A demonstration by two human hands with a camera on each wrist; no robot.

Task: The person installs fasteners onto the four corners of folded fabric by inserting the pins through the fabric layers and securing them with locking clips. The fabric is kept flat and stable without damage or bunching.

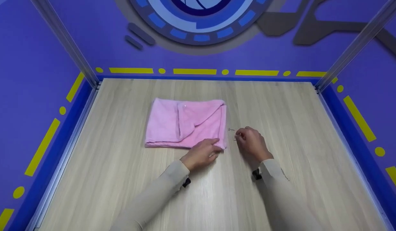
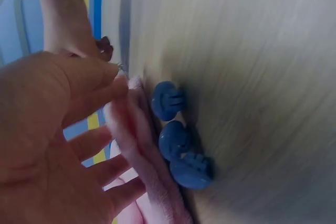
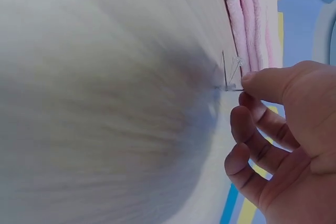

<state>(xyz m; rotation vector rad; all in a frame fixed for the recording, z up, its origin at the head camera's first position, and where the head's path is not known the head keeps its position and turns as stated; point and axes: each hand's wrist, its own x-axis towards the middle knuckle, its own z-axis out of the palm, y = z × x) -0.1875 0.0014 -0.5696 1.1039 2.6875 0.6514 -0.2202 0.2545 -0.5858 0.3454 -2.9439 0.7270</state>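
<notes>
Blue-walled booth point(image 1: 281, 54), pale wood worktop point(image 1: 291, 112): pink cloth point(image 1: 164, 123) folded, small parts detached.
Position: the cloth lies slightly left of centre, towards the worktop's far edge, one flap turned over. Left hand point(image 1: 201, 154): not grasping; fingers rest loosely on the cloth's near right corner. Right hand point(image 1: 251, 143): just beside the cloth's right edge, thumb and fingertip apparently pinching a thin pin point(image 3: 235, 89); a second pin point(image 3: 224, 67) shows alongside. Three blue pieces point(image 2: 173, 141) lie on the worktop beside the cloth. Progress, as judged: folding appears complete; the pins and blue pieces are not yet attached. A pale spot point(image 1: 185, 106) on the flap is too small to identify. Containers: none in view.
</notes>
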